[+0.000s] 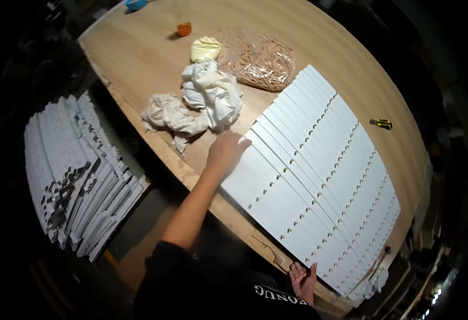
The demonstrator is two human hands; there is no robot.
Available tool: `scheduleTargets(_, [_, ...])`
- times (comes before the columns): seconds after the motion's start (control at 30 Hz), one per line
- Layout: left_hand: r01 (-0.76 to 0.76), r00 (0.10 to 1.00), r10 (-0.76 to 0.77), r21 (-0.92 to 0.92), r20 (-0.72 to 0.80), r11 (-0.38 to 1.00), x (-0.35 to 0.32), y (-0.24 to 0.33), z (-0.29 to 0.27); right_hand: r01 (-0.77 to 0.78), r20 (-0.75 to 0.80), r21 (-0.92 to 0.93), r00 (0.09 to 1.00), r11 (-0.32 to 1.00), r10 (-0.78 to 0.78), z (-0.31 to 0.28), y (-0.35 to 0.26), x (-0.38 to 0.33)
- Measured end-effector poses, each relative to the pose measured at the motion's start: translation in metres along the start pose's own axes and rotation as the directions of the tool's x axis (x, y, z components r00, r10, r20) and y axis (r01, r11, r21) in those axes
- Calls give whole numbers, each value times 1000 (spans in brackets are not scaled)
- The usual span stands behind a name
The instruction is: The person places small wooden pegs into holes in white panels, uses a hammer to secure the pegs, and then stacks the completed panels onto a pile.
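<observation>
White slotted boards (319,176) lie side by side on the wooden table, overlapping like steps, with rows of small dark holes across them. My left hand (226,152) holds the left end of the nearest board, its thumb over the upper face; the fingers are partly hidden. By the near long edge of that same board, toward its right end, is my right hand (302,280). Its palm is turned up, with thumb and fingers apart. Whether its fingertips touch the board I cannot tell.
Crumpled white cloths (212,93), a pale yellow bundle (205,49) and a clear bag of wooden dowels (260,61) lie behind the boards. An orange-bottomed container (184,29) stands farther back. A yellow-black utility knife (381,124) rests at right. Stacked white boards (74,170) stand left of the table.
</observation>
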State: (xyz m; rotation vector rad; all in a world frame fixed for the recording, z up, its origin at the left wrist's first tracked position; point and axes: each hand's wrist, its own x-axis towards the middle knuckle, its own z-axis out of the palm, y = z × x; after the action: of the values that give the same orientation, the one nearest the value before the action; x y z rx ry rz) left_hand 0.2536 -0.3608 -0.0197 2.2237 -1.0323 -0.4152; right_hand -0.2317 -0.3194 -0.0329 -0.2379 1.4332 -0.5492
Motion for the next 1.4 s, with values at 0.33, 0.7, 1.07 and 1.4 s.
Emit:
scheduleTargets(0.33, [-372, 756, 437, -230, 487, 899, -27, -15, -31, -225, -16, 291, 971, 930, 240, 3, 25, -5])
scheduleTargets(0.7, [-904, 235, 574, -41, 784, 425, -23, 11, -38, -297, 112, -113, 945, 948, 309, 4, 1, -22])
scheduleTargets(1.07, [-902, 236, 388, 52, 891, 428, -30, 41, -63, -117, 450, 12, 888, 993, 99, -2, 27, -28])
scheduleTargets(1.4, [-864, 280, 196, 158, 940, 478, -51, 113, -111, 88, 550, 600, 677, 795, -489, 47, 75, -35])
